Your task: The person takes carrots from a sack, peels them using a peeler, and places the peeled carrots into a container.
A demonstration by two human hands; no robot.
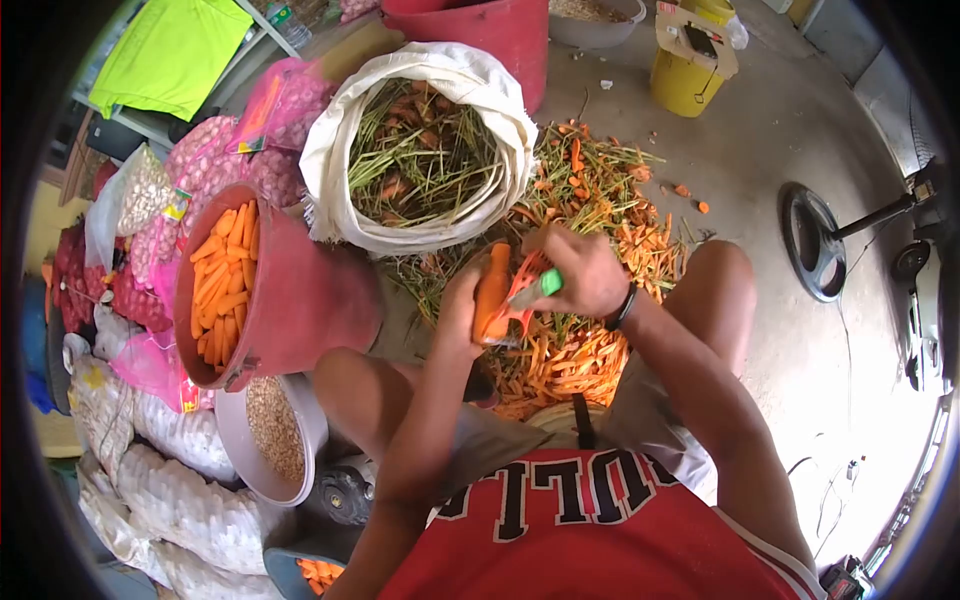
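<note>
My left hand is wrapped round an orange carrot, held roughly upright above my lap. Against the carrot's right side is a peeler with a green handle part and some red-orange netting or plastic. My right hand grips that peeler, and a dark band circles its wrist. Beneath both hands lies a heap of orange peelings mixed with green stalks, spread between my legs. Just beyond stands a white sack full of stalks and scraps.
A red bucket of peeled carrots lies tilted at the left, near a basin of small pale pieces. Pink net bags and white sacks crowd the far left. A yellow bucket and a black round base stand at the right.
</note>
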